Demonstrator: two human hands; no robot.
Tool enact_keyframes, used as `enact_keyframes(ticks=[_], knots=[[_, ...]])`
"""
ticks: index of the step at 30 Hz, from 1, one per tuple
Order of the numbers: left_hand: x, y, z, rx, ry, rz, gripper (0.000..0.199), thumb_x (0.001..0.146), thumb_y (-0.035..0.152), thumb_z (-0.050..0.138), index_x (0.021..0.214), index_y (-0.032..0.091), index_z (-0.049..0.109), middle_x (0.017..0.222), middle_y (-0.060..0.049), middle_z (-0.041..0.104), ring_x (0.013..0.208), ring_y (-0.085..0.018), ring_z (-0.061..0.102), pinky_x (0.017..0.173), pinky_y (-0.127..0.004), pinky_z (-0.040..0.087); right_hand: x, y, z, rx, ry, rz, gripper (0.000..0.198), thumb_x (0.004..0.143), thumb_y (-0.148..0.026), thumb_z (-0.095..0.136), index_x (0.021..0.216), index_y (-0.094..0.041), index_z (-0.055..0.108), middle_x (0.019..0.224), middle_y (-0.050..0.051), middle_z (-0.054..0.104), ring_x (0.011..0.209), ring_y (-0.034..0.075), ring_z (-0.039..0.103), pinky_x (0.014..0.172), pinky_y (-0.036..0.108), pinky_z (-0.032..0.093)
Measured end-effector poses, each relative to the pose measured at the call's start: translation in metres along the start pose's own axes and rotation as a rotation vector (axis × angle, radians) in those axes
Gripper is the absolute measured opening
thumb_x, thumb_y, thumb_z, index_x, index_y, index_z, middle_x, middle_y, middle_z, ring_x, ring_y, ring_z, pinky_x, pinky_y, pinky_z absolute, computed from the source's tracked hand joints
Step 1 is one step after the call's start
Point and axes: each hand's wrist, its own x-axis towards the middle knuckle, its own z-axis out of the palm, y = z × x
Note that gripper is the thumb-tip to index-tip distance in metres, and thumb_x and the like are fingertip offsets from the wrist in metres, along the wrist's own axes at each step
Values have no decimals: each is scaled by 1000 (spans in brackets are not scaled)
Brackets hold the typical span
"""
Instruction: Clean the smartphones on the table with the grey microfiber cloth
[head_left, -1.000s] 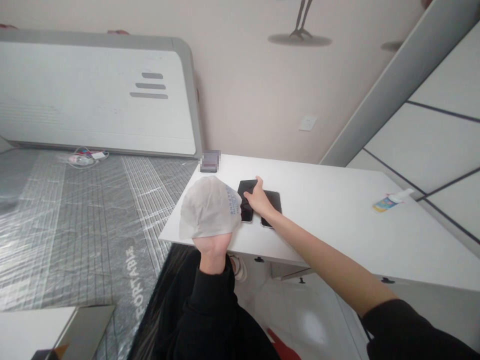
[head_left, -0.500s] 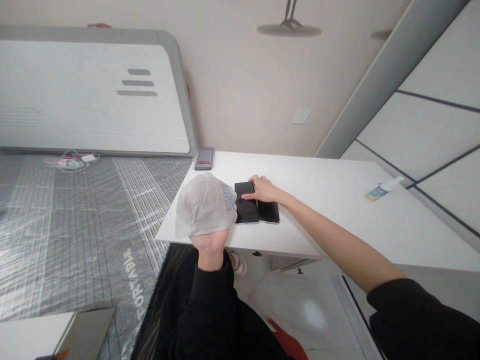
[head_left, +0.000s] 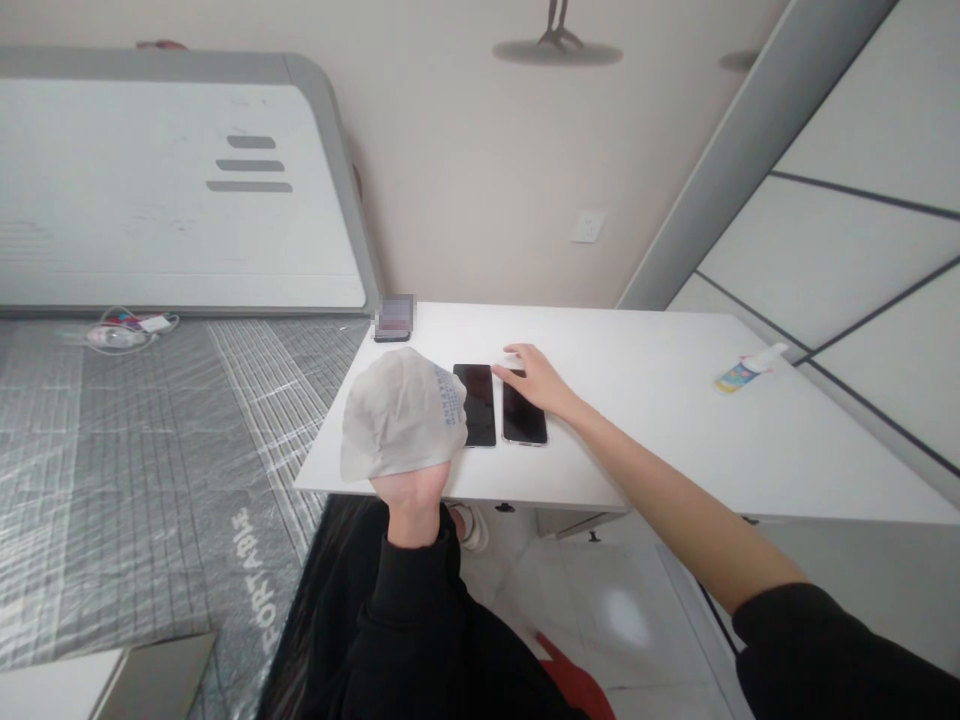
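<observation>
A pale grey cloth cover (head_left: 401,415) with blue print sits like a mitt over my left hand (head_left: 414,492). Only the wrist and heel of that hand show; its fingers are hidden inside. The cover's right edge overlaps a black smartphone (head_left: 481,408) lying flat on the white desk. A second smartphone (head_left: 525,415), with a dark screen and light edge, lies to its right with a narrow gap between them. Over the top end of this second phone is my right hand (head_left: 534,378), thumb and fingers apart, gripping nothing.
A pixelated dark item (head_left: 394,318) sits at the desk's far left corner. Toward the right lies a small bottle (head_left: 739,375) with a white top. Left of the white desk (head_left: 637,450) is a plastic-wrapped mattress (head_left: 150,480) with a cable bundle (head_left: 131,330).
My right hand has let go of the left phone and its fingers have spread. The two phones, touching before, now lie apart. The whole view has shifted slightly.
</observation>
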Motion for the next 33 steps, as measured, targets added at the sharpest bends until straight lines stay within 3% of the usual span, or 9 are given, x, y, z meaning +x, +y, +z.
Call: enact_keyframes(ticks=[5,8,13,18,22,27,33], knots=[[4,-2,-3,12,51,-60,58,106,55,32,101,27,82,123,-8,81,134,-32,67,103,-52,60,-36,44,-20,-45,74,119,78,94,-59,65,149,-6,53,155,30,51,148,43,45,124,60,32],[4,-4,-2,36,43,-81,60,108,52,26,98,29,80,124,-2,81,131,-27,69,103,-48,59,-43,54,-21,-51,42,89,77,91,-61,67,150,-12,55,160,26,50,151,41,43,126,61,31],[8,-6,1,41,-52,-199,37,105,40,48,107,22,80,115,-8,83,129,-25,71,113,-49,55,-29,42,-9,-42,14,-2,61,96,-51,65,144,-14,63,158,21,55,149,36,47,126,55,33],[10,-5,1,109,-116,-209,21,97,39,65,107,28,79,110,-1,84,128,-24,71,113,-44,56,-18,25,4,-33,27,-82,51,97,-52,64,134,-18,68,140,18,65,133,37,54,117,56,41],[8,-2,4,184,-139,-210,24,94,42,69,112,28,78,118,0,82,121,-23,73,108,-39,59,-17,25,4,-5,14,-117,49,92,-53,71,126,-18,70,126,17,67,121,36,57,110,55,44],[4,1,11,348,-175,-351,28,94,43,68,117,27,75,119,-2,81,124,-27,72,106,-43,61,-17,30,-5,98,-24,-151,47,86,-46,80,124,-20,69,125,14,67,120,33,60,110,51,47],[29,-1,28,565,-122,-232,28,92,26,66,119,24,75,106,-3,82,120,-25,73,106,-38,61,-16,43,-20,479,-54,-100,37,78,-40,84,109,-21,74,117,9,69,111,28,65,106,46,49]])
